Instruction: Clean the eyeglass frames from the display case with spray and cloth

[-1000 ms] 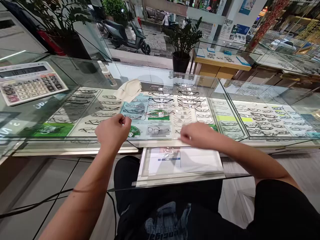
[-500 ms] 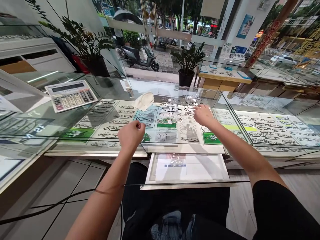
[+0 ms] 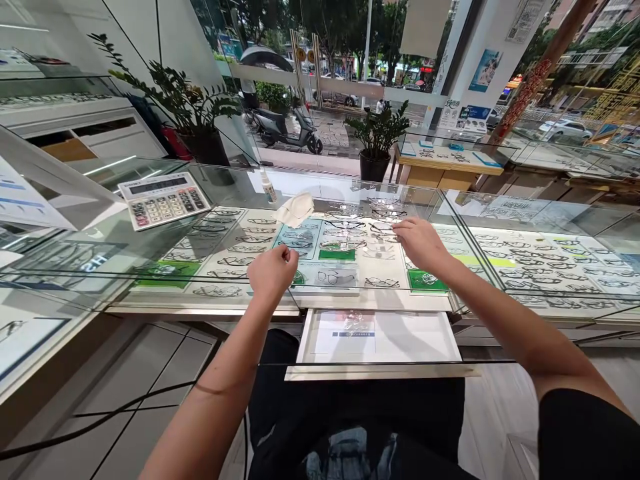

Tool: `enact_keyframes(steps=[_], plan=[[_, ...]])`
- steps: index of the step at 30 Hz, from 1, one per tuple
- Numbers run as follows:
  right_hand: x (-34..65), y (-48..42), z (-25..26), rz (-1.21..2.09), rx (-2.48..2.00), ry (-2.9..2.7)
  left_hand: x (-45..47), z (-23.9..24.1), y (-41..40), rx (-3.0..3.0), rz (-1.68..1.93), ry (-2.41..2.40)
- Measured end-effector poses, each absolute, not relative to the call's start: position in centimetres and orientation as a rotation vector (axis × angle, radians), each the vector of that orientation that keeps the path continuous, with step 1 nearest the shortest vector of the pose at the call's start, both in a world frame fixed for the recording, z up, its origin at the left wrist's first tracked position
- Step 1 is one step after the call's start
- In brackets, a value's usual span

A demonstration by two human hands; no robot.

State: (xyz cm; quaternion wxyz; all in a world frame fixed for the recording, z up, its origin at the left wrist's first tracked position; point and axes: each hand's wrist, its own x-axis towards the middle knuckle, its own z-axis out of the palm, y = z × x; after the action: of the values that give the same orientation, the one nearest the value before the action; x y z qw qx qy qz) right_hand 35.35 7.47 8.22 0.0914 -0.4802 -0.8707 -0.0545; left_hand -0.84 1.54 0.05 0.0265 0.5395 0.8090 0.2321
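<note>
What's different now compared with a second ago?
The right hand has reached forward to the eyeglass frames farther back; I can't tell whether it holds one. The view has tilted up. The left hand, slightly farther right, stays curled; the cloth, calculator and open drawer stay put.

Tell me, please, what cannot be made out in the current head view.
All in the head view:
What the left hand may hold: hidden by its own curled fingers.
Whether the right hand grips a glasses frame: its fingertips are too small to tell.
The reading on the calculator: too small.
The rest of the printed sheet: cut off by the left edge.
</note>
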Motion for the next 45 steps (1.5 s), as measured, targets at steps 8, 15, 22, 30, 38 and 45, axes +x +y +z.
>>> enact_keyframes(steps=[8, 15, 22, 30, 38, 45], plan=[[36.6, -5.8, 8.2, 1.014, -0.975, -2.811, -0.8, -0.1, 1.5, 1.704, 0.707, 2.491], [36.7, -3.0, -3.7, 0.586, -1.236, -2.910, -0.8, -0.4, 1.7, 1.698, 0.711, 2.515], [35.9, 5.9, -9.2, 0.038, -1.780, -2.718, -1.0, -0.5, 1.7, 1.690, 0.733, 2.508], [34.9, 13.6, -13.5, -0.108, -1.823, -2.696, -1.1, 0.0, 2.0, 1.640, 0.705, 2.532], [34.4, 18.1, -15.9, -0.114, -1.865, -2.714, -1.2, 0.1, 2.0, 1.605, 0.690, 2.533], [34.7, 17.6, -16.4, -0.097, -1.864, -2.730, -1.0, 0.4, 1.9, 1.603, 0.661, 2.542]])
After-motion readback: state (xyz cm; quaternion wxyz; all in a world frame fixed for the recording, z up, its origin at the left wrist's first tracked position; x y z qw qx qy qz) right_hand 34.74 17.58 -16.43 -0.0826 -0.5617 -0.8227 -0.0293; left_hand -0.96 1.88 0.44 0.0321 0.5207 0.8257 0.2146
